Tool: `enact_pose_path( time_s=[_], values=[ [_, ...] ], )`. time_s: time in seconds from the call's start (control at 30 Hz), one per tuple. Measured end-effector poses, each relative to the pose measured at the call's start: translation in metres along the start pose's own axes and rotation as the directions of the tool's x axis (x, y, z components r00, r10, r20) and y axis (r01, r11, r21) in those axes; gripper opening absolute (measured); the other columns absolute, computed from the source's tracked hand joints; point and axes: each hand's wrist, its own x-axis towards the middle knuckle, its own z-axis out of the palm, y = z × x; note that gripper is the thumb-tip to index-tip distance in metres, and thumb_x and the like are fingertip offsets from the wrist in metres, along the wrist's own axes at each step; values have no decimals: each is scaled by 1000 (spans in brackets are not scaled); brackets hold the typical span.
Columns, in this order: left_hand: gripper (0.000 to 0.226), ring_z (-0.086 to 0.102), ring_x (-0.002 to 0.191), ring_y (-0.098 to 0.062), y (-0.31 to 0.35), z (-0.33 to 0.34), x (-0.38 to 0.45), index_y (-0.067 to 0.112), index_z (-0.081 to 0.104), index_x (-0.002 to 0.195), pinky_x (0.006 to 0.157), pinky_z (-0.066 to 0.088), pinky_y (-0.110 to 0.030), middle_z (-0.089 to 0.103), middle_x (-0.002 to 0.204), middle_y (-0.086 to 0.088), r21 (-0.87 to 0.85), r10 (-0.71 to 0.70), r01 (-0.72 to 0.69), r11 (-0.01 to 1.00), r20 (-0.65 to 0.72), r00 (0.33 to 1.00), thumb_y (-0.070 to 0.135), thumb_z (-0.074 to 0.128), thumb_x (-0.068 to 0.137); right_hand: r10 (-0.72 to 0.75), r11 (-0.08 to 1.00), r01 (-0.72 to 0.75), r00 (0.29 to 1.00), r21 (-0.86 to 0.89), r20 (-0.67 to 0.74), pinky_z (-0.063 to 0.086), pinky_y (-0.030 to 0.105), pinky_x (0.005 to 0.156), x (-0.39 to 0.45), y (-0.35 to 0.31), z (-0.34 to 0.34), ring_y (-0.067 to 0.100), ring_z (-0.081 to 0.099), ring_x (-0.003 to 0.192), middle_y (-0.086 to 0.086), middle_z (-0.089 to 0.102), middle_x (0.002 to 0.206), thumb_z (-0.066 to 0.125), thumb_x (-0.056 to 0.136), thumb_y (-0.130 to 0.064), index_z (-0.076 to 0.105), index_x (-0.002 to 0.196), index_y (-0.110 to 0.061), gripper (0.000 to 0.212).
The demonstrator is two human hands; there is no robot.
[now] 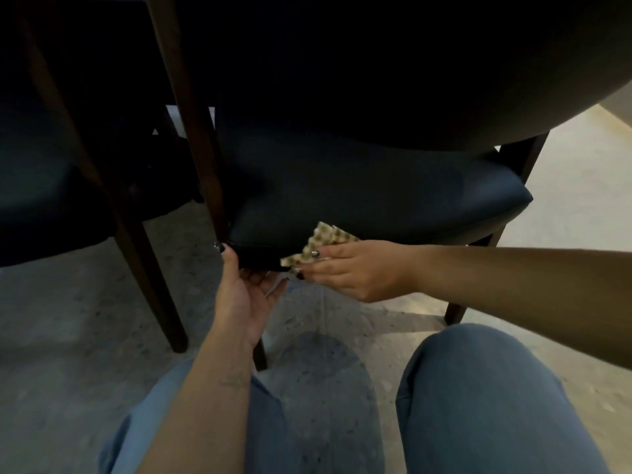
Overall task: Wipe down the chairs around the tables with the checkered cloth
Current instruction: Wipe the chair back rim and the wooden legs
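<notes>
A dark blue upholstered chair (359,186) with dark wooden legs stands right in front of me, its seat front edge facing me. My right hand (345,271) presses the beige checkered cloth (325,242) flat against the seat's front edge, fingers stretched over it. My left hand (244,292) grips the seat's front left corner, thumb on top and fingers curled under the edge.
A second dark chair (51,200) stands at the left, its wooden legs (150,289) close to my left arm. A dark round tabletop (513,80) overhangs the chair from above. My knees in blue jeans (478,388) are low over the speckled grey floor (68,336).
</notes>
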Motion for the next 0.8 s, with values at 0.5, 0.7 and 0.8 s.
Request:
enact_pose_path(
  time_s=[0.5, 0.7, 0.8],
  values=[
    [57, 71, 93, -15, -54, 41, -10, 25, 67, 111, 84, 46, -35, 75, 101, 3, 105, 69, -70, 992, 7, 998, 70, 50, 81, -23, 993, 20, 999, 114, 29, 27, 33, 114, -21, -21, 22, 18, 54, 125, 6, 65, 124, 38, 89, -9, 70, 113, -9, 40],
    [53, 69, 96, -20, -56, 47, -7, 24, 62, 115, 83, 47, -37, 76, 92, 2, 155, 103, -92, 984, -65, 993, 66, 42, 90, 132, 961, -136, 991, 241, 35, 36, 34, 111, -97, -22, 19, 19, 52, 127, 4, 62, 129, 72, 81, -10, 69, 117, -13, 36],
    [52, 70, 93, -24, -53, 47, -6, 22, 60, 118, 82, 49, -40, 75, 94, -2, 161, 101, -89, 983, -63, 993, 63, 41, 91, 573, 792, -480, 799, 378, -185, 29, 40, 115, -116, -29, 6, 27, 44, 131, 11, 52, 135, 57, 90, -3, 56, 127, -6, 37]
  ],
)
